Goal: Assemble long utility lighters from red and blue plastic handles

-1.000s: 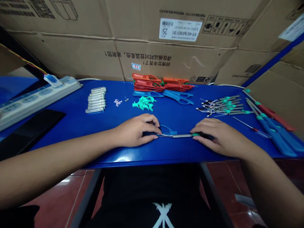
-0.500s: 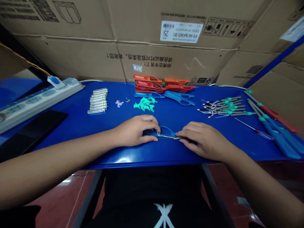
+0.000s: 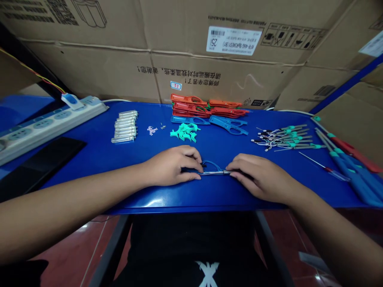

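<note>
The metal tube (image 3: 214, 173) lies crosswise between my left hand (image 3: 173, 165) and right hand (image 3: 259, 175), its long axis level, my closed fingers pinching either end.

Left hand (image 3: 172, 165), right hand (image 3: 260, 175), palms down — fingers curled inward, close together

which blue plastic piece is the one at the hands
The blue loop-shaped plastic piece between the left hand and right hand, with a metal rod along it; the other blue pieces lie farther back by the red-orange pieces.
</note>
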`<state>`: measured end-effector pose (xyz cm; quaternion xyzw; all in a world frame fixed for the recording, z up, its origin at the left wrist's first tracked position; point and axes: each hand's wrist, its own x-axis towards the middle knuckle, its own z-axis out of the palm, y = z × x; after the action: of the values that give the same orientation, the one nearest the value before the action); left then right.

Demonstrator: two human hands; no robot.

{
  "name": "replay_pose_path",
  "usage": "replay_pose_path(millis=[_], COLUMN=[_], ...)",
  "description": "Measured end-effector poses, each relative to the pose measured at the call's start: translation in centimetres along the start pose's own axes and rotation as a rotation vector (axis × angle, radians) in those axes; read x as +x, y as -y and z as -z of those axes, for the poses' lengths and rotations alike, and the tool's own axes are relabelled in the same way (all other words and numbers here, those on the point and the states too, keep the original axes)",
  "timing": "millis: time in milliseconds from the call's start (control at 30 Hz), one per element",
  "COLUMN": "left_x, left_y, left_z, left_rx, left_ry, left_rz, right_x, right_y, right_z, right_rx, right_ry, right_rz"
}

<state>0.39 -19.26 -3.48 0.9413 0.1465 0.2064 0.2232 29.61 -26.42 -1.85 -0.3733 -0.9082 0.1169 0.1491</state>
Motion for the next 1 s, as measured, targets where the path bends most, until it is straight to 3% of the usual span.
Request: replay_pose_path(millis=[333, 1000], left_x=[0.02, -0.01], left_y=[-0.31, -0.2], left_z=[0.04, -0.17], left_rx=[0.045, 0.017], left_ry=[0.02, 0.005], left_rz=[-0.006, 0.01], right_x=[0.5, 0.79], right_y=[-0.43, -0.53], right_z=[0.37, -0.16], right_rx=[-0.123, 0.093], right_ry=[0.135, -0.035], right_rz=[0.052, -0.027])
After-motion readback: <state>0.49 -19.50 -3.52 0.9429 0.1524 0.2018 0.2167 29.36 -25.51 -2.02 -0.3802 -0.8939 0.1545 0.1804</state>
